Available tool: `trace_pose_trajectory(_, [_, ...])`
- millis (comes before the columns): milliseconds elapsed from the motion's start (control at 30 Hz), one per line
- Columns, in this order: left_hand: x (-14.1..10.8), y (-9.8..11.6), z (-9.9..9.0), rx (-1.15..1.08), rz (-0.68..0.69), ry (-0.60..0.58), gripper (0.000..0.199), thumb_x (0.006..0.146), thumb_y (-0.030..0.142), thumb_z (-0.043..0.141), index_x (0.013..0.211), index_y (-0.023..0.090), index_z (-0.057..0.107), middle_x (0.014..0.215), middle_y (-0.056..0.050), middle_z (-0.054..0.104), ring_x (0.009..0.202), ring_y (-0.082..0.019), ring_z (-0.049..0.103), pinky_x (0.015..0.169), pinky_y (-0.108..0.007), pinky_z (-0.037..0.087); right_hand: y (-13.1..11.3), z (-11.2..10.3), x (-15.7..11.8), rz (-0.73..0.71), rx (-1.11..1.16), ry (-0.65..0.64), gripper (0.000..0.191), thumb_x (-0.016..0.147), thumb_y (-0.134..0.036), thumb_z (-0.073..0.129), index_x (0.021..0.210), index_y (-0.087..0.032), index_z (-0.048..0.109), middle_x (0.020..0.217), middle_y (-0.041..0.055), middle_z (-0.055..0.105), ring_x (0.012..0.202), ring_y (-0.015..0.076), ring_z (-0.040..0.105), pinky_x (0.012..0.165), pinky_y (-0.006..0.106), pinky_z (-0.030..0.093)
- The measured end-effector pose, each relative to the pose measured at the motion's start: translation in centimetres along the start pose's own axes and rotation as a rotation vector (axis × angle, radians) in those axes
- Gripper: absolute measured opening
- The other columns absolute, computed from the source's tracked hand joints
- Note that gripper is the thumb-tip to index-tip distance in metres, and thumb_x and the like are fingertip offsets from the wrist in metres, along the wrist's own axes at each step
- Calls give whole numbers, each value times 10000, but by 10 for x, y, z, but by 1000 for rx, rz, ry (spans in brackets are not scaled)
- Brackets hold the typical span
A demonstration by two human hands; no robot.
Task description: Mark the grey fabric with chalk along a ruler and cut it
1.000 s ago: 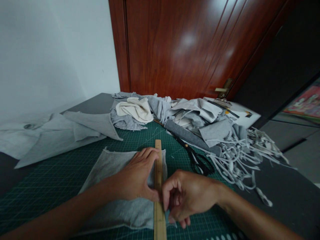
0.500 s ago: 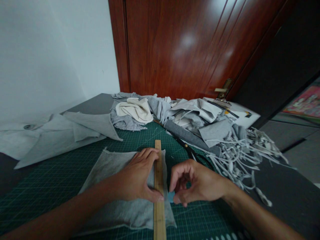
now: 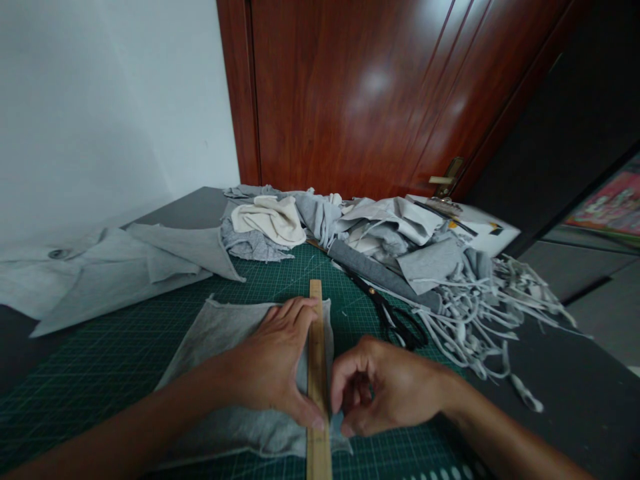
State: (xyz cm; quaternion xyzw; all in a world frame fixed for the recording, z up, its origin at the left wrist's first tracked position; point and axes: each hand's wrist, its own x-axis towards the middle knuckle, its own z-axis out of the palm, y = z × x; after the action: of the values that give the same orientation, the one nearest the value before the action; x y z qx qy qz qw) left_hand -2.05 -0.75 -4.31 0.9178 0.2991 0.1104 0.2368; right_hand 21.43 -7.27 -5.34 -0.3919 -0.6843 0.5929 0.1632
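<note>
A wooden ruler (image 3: 317, 353) lies lengthwise over the right part of a grey cloth piece (image 3: 230, 327) on the green cutting mat (image 3: 265, 273). My left hand (image 3: 280, 360) rests on the cloth, fingertips and thumb pressing on the ruler with a gap between them. Just right of the ruler, my right hand (image 3: 380, 387) is curled in a pinch around a small pale blue piece (image 3: 337, 421), mostly hidden by the fingers, at the cloth's right edge.
Black scissors (image 3: 395, 320) lie beyond my right hand. Behind are crumpled grey and cream cloths (image 3: 270, 220), a dark grey roll (image 3: 370, 267) and a tangle of cloth strips (image 3: 475, 327). Larger grey cloth (image 3: 130, 267) lies at left. A white box (image 3: 485, 230) stands at back right.
My right hand has moved toward me and slightly left along the ruler with the blue piece, uncovering the scissor handles. My left thumb has slid a little nearer me on the ruler.
</note>
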Motion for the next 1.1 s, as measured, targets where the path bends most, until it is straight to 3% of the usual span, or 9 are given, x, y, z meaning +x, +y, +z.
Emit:
trace_pose_trajectory(200, [-2, 1, -1, 39, 16, -1, 1228, 493, 717, 917, 1511, 220, 445, 1601, -226, 469, 1505, -515, 423, 1239, -688, 341, -1, 2, 4, -39, -53, -54, 267, 691, -250, 1000, 859, -166, 811, 666, -83, 651, 577, 71, 562, 580, 174, 471])
trace_pose_trajectory(467, [-3, 3, 2, 61, -3, -34, 1321, 488, 716, 918, 1565, 162, 389, 1683, -272, 390, 1582, -523, 317, 1281, -685, 284, -3, 3, 8, -51, -121, -125, 262, 682, -125, 980, 879, -163, 812, 710, -79, 669, 602, 66, 585, 547, 146, 440])
trace_pose_trajectory(700, [-5, 6, 8, 80, -9, -35, 1403, 500, 779, 882, 1616, 140, 320, 1729, -323, 306, 1612, -551, 252, 1267, -751, 219, -2, 2, 9, -16, -116, -132, 273, 680, -134, 985, 883, -161, 805, 693, -78, 671, 608, 73, 601, 561, 147, 466])
trace_pose_trajectory(967, [-6, 3, 10, 53, 4, -25, 1439, 493, 770, 896, 1643, 159, 283, 1745, -323, 276, 1620, -558, 229, 1271, -761, 203, 3, 8, 11, 168, 164, -203, 439, 636, -374, 1032, 871, -141, 743, 699, -40, 721, 519, 85, 649, 462, 160, 539])
trace_pose_trajectory(1100, [-4, 5, 9, 65, -27, -73, 1481, 475, 775, 896, 1657, 139, 270, 1760, -329, 232, 1631, -561, 188, 1274, -760, 204, 0, 11, 13, 195, 238, -211, 491, 569, -391, 1056, 825, -149, 715, 677, -54, 719, 497, 76, 650, 437, 148, 562])
